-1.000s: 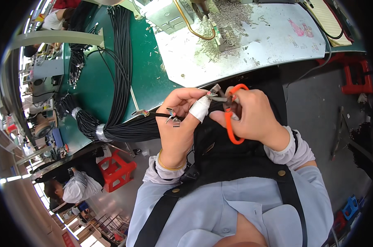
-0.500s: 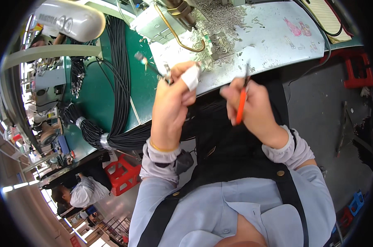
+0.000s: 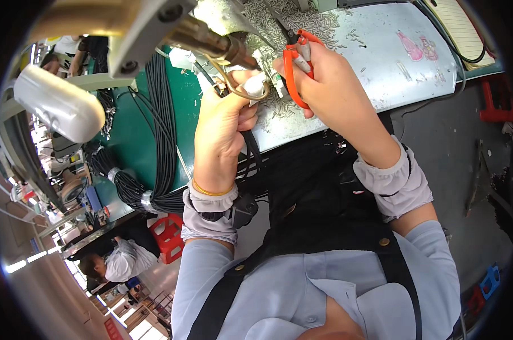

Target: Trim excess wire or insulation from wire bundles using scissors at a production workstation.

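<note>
My left hand (image 3: 219, 127) is closed around a black cable (image 3: 251, 148), at the near edge of the metal-topped bench. The cable hangs below my fist, and a dark end pokes out above it. A white wrap (image 3: 255, 86) covers my thumb, partly behind a bent brass tube (image 3: 232, 86). My right hand (image 3: 330, 79) grips orange-handled scissors (image 3: 293, 71) with the dark blades pointing away from me, over a heap of small metal pins (image 3: 319, 25). Between my hands sits a small greenish fixture (image 3: 278, 85).
A machine head with a metal spindle (image 3: 225, 48) hangs over my left hand. Bundled black cables (image 3: 163, 124) lie on the green table at left. A white lamp-like cylinder (image 3: 61, 105) is at upper left. Red stools (image 3: 167, 238) and a seated person (image 3: 123, 260) are beyond.
My right hand has moved up and away from me with the scissors, now over the pins. My left hand has shifted slightly left, close to the brass tube. The machine looms larger at upper left.
</note>
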`<state>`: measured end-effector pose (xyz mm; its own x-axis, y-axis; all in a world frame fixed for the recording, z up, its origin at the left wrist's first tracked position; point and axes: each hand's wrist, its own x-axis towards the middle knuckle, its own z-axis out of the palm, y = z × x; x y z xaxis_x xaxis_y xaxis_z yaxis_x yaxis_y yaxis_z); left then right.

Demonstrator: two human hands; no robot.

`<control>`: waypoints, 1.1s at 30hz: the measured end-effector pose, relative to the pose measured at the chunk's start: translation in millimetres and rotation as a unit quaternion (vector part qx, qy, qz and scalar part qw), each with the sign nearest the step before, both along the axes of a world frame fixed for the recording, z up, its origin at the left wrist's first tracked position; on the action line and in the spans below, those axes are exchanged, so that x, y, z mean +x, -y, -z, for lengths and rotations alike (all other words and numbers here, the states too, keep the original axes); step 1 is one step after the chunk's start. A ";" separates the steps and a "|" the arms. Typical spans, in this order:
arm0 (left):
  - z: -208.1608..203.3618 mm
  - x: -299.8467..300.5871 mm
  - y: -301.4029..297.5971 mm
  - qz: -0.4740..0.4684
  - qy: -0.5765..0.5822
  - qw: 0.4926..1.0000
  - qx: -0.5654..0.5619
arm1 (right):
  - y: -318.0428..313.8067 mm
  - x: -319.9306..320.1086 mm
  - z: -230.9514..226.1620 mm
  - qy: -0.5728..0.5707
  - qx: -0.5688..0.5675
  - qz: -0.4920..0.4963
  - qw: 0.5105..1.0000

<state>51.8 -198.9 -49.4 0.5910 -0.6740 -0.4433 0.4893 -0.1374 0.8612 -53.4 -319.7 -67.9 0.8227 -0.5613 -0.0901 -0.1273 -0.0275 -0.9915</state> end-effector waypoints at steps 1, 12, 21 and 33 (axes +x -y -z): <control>-0.4 0.1 -0.1 0.004 0.004 1.000 0.004 | 0.5 0.8 2.6 -0.001 0.003 -0.001 1.000; 0.2 -3.3 0.4 -0.026 0.026 0.999 0.015 | 0.5 0.4 8.2 0.024 -0.013 -0.010 1.000; -8.6 -16.6 -11.8 -0.005 0.089 0.995 0.037 | -8.2 -13.8 5.6 0.034 -0.010 -0.007 0.999; -13.0 -52.2 -66.4 0.077 -0.036 0.987 -0.133 | -37.1 -55.4 -13.9 0.123 0.185 -0.036 0.974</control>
<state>-0.3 -132.6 -36.4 0.4448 -0.8521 -0.2759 0.5423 0.0111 0.8401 -108.9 -282.7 -54.0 0.8814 -0.4672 -0.0697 0.1053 0.3381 -0.9352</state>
